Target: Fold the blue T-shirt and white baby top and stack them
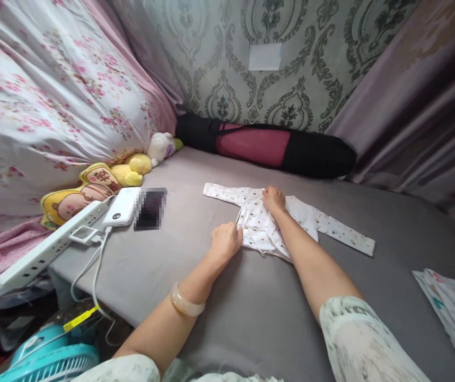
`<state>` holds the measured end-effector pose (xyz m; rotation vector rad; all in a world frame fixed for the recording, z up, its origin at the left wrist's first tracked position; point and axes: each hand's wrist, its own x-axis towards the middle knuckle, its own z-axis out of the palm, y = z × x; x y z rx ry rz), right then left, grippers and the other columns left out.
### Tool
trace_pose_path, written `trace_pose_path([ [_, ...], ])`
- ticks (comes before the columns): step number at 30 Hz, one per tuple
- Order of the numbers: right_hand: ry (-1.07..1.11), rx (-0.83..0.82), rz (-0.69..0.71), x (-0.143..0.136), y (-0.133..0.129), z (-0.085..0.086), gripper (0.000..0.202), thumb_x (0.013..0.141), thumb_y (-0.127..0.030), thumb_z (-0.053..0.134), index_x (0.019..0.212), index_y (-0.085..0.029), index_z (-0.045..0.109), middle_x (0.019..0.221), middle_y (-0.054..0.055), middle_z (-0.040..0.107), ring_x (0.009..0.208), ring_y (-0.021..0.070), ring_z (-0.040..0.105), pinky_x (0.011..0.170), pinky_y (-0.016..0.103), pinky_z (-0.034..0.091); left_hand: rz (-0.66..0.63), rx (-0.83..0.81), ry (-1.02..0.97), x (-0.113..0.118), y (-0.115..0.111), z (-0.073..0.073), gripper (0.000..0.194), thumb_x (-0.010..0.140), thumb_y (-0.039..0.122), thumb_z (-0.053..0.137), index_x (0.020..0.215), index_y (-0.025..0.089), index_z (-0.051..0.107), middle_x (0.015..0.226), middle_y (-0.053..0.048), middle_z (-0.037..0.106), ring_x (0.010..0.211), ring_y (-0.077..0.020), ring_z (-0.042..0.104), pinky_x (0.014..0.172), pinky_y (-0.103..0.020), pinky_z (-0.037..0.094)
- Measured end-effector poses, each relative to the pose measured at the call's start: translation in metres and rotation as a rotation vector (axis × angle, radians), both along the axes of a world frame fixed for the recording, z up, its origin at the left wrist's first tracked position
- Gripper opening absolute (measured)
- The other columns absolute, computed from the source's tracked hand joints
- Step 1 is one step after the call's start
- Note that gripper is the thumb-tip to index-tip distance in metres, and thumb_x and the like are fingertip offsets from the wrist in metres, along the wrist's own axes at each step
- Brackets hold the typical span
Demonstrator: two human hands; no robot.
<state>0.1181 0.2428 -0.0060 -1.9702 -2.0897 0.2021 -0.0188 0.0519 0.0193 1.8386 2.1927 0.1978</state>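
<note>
A small white baby top [257,217] with a scattered print lies flat on the grey bed sheet, its two long sleeves spread to either side. My left hand [226,241] is closed at the top's left side edge, gripping the fabric there. Higher up, near the neckline, my right hand [274,200] pinches the cloth of the same top. My right forearm crosses over part of the body of the garment and hides some of it. Thin white ties show on the front and at the lower edge.
A long black and pink bag [251,144] lies along the wall. On the left are a power strip [52,244], a white power bank [122,207], a dark pixelated device [150,208] and plush toys [132,168]. Folded printed cloth [454,313] lies right; a turquoise fan [52,355] stands lower left.
</note>
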Motion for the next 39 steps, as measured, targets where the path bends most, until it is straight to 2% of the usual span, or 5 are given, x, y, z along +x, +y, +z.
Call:
trace_pose_path([
  [8, -0.171, 0.175, 0.201, -0.018, -0.030, 0.010, 0.039, 0.093, -0.008, 0.030, 0.117, -0.010, 0.060, 0.123, 0.020, 0.059, 0.119, 0.0294, 0.049, 0.099, 0.042, 0.033, 0.019, -0.001, 0.011, 0.000, 0.002, -0.006, 0.040, 0.095, 0.038, 0.036, 0.097, 0.015, 0.069, 0.093, -0.016, 0.072, 0.093, -0.0275, 0.069, 0.074, -0.032, 0.047],
  [17, -0.102, -0.141, 0.342, -0.042, -0.038, -0.007, 0.066, 0.098, -0.049, 0.014, 0.153, -0.013, 0.021, 0.161, 0.009, 0.016, 0.148, 0.0267, 0.008, 0.118, 0.047, 0.005, -0.008, 0.005, 0.014, -0.002, 0.002, -0.008, 0.040, 0.095, 0.039, 0.037, 0.096, 0.016, 0.070, 0.094, -0.015, 0.073, 0.093, -0.0284, 0.069, 0.074, -0.033, 0.049],
  [22, -0.111, -0.096, 0.353, -0.047, -0.043, 0.002, 0.061, 0.099, -0.044, 0.021, 0.150, -0.013, 0.029, 0.160, 0.012, 0.020, 0.147, 0.0293, 0.011, 0.116, 0.052, 0.007, -0.005, 0.003, 0.003, -0.002, 0.002, -0.007, 0.039, 0.095, 0.038, 0.038, 0.098, 0.016, 0.070, 0.094, -0.016, 0.072, 0.093, -0.0285, 0.069, 0.074, -0.033, 0.049],
  [28, -0.104, 0.051, 0.550, -0.074, -0.047, 0.014, 0.047, 0.099, -0.035, 0.025, 0.134, -0.021, 0.053, 0.143, 0.010, 0.048, 0.130, 0.0249, 0.038, 0.110, 0.042, 0.024, 0.008, -0.013, 0.001, 0.000, 0.000, -0.004, 0.039, 0.096, 0.040, 0.037, 0.098, 0.017, 0.069, 0.096, -0.015, 0.072, 0.093, -0.0267, 0.069, 0.077, -0.033, 0.048],
  [39, -0.107, -0.124, 0.479, -0.105, -0.043, 0.000, 0.060, 0.097, -0.058, 0.019, 0.151, -0.034, 0.028, 0.161, 0.010, 0.017, 0.145, 0.0374, 0.011, 0.112, 0.061, 0.005, -0.004, -0.009, -0.009, 0.000, 0.000, -0.003, 0.037, 0.095, 0.038, 0.038, 0.098, 0.017, 0.069, 0.096, -0.014, 0.073, 0.093, -0.0261, 0.069, 0.075, -0.033, 0.048],
])
